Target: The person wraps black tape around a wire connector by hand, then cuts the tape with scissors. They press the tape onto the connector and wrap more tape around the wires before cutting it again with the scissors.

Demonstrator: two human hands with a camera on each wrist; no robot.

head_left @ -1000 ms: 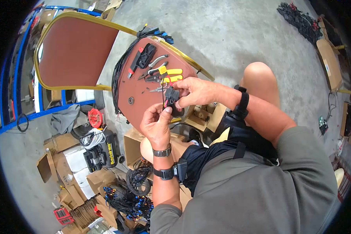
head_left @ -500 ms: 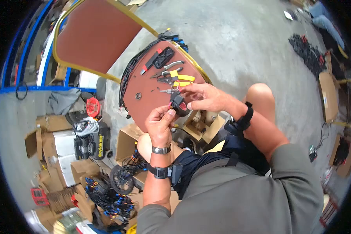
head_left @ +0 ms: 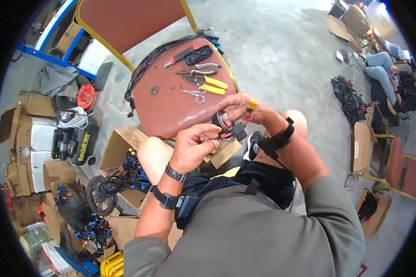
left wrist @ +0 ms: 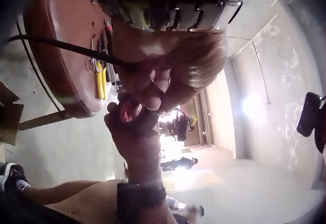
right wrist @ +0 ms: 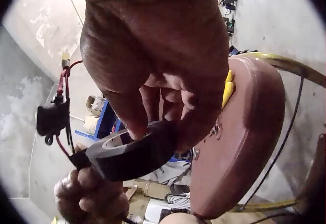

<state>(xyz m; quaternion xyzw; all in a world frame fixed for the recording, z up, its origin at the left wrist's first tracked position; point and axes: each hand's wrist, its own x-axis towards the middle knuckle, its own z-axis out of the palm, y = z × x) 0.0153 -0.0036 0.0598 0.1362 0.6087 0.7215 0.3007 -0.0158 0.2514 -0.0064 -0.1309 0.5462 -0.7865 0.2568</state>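
Note:
In the head view my left hand pinches a wire lead between thumb and fingertips, just off the front edge of the chair seat. A black box-shaped fitting stands out from that hand on red and black wires, ending in a yellow connector. My right hand grips a roll of black tape, with its thumb in the ring. The tape's near edge comes right up to the wire at my left fingertips in the right wrist view.
Small scissors, yellow-handled pliers, grey-handled pliers and a red-and-black utility knife lie on the seat. A small dark ring is also there. Cardboard boxes and cable bundles crowd the floor at left.
The view has swung round, and both hands are now at the seat's front edge, farther from the tools. The tape roll and fitting have come apart, the fitting to the right.

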